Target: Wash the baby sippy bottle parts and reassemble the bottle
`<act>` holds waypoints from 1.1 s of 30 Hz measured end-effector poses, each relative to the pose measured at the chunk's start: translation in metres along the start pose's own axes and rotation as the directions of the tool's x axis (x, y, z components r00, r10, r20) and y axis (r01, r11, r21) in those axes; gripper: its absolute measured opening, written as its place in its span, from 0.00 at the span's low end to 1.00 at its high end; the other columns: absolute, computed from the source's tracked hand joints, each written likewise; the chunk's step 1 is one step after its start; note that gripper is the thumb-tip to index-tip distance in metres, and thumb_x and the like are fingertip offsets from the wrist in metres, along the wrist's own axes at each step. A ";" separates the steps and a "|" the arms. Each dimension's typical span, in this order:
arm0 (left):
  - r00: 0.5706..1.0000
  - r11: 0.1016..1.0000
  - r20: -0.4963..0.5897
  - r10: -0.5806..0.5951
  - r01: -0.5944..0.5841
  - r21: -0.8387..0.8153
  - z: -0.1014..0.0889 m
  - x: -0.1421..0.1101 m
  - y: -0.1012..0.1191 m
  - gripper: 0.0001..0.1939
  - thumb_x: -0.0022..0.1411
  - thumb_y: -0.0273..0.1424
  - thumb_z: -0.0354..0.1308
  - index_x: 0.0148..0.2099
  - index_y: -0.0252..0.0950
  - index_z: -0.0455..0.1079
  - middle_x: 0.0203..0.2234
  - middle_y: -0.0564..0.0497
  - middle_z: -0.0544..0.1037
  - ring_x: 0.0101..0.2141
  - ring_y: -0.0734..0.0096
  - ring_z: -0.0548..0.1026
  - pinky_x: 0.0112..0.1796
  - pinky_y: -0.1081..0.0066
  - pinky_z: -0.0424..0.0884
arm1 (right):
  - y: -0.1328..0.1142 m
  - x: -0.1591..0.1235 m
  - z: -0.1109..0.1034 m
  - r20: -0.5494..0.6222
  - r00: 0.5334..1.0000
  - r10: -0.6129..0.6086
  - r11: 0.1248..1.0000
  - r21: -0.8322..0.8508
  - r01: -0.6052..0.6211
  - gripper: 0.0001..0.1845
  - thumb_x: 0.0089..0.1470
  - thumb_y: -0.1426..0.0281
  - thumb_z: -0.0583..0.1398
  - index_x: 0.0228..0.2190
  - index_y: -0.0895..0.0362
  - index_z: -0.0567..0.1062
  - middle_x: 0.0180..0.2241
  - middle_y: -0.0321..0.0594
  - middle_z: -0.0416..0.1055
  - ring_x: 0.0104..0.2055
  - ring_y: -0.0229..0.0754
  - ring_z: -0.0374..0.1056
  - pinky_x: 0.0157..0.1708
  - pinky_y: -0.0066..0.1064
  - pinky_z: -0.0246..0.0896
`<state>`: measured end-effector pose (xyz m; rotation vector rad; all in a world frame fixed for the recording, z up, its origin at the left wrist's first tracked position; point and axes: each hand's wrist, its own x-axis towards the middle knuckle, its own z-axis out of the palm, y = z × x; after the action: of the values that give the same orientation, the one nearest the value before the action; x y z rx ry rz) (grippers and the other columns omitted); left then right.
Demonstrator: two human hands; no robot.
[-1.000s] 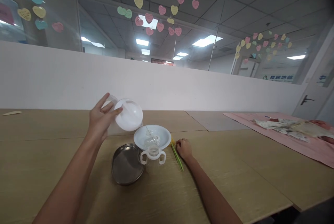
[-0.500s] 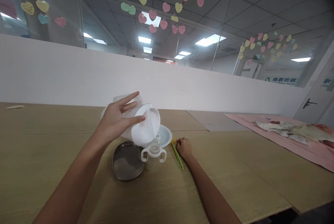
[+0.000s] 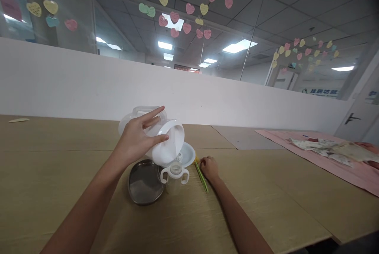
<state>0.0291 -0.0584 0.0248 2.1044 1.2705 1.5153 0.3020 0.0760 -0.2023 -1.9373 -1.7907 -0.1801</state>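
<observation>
Jug: a translucent white jug [image 3: 152,130] is off the tabletop [image 3: 251,202], tipped over to my right; its white lid [image 3: 172,145] is just above and behind the bottle. A second ago it hung farther left, clear of the bottle; since the half-second frame it has shifted only slightly farther right.
Left hand [image 3: 134,139]: partly closed around the jug and gripping it, thumb laid toward the lid, index finger stretched along the upper side.
Right hand [image 3: 210,168]: loosely curled on the tabletop, position unchanged; I cannot tell whether the fingers hold anything.
Bottle: the clear two-handled bottle [image 3: 175,175] stands upright, mouth uncovered, in the same place as before. I cannot tell whether anything is flowing into it.
Bowl: the shallow white bowl [image 3: 190,155] behind the bottle shows mainly its right part now; a second ago nearly all of it was visible. A small clear piece [image 3: 180,157] lies inside.
Metal tray [image 3: 145,185]: left of the bottle, unmoved, its far edge overlapped by jug and hand.
Green tongs [image 3: 201,177]: unmoved, yellow end near my right fingers.
</observation>
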 end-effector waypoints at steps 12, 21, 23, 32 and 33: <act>0.999 0.998 -0.017 -0.034 0.033 -0.054 -0.002 0.003 -0.004 0.36 0.40 0.31 0.65 0.54 0.45 0.62 0.47 0.48 0.72 0.50 0.55 0.67 0.47 0.58 0.66 | 0.001 0.000 0.001 0.001 1.000 -0.014 1.000 -0.017 0.014 0.14 0.50 0.75 0.51 0.31 0.59 0.76 0.33 0.44 0.70 0.38 0.40 0.63 0.36 0.27 0.49; 0.802 0.771 -0.308 -0.512 0.271 -0.576 -0.033 0.027 -0.055 0.40 0.47 0.31 0.62 0.60 0.33 0.49 0.51 0.43 0.67 0.50 0.62 0.66 0.50 0.65 0.65 | 0.000 0.000 0.000 0.011 1.000 -0.021 1.000 -0.020 0.021 0.13 0.50 0.75 0.51 0.32 0.59 0.75 0.34 0.44 0.70 0.39 0.40 0.62 0.37 0.26 0.49; 0.741 0.730 -0.344 -0.577 0.278 -0.625 -0.041 0.029 -0.064 0.41 0.48 0.30 0.61 0.61 0.33 0.44 0.54 0.45 0.64 0.52 0.63 0.64 0.50 0.67 0.65 | 0.000 0.000 0.001 0.012 1.000 -0.020 1.000 -0.017 0.021 0.13 0.50 0.75 0.51 0.32 0.59 0.75 0.34 0.44 0.70 0.39 0.40 0.62 0.37 0.27 0.49; 0.587 0.755 -0.502 -0.635 0.335 -0.564 -0.055 0.036 -0.125 0.46 0.49 0.44 0.57 0.61 0.36 0.33 0.59 0.45 0.54 0.55 0.60 0.57 0.47 0.67 0.66 | -0.002 0.000 -0.001 0.020 1.000 -0.017 0.999 -0.029 0.018 0.14 0.50 0.75 0.50 0.32 0.59 0.75 0.34 0.45 0.70 0.39 0.40 0.62 0.38 0.27 0.49; 0.658 0.811 -0.493 -0.569 0.353 -0.466 -0.058 0.038 -0.136 0.46 0.50 0.46 0.54 0.61 0.37 0.31 0.59 0.44 0.54 0.56 0.57 0.56 0.46 0.64 0.67 | -0.002 0.000 -0.002 0.022 1.000 -0.015 0.999 -0.031 0.016 0.14 0.50 0.74 0.50 0.32 0.59 0.75 0.34 0.45 0.70 0.40 0.41 0.62 0.38 0.27 0.49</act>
<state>-0.0865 0.0346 -0.0129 0.9513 1.4621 2.0389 0.3004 0.0749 -0.2004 -1.9544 -1.8276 -0.1939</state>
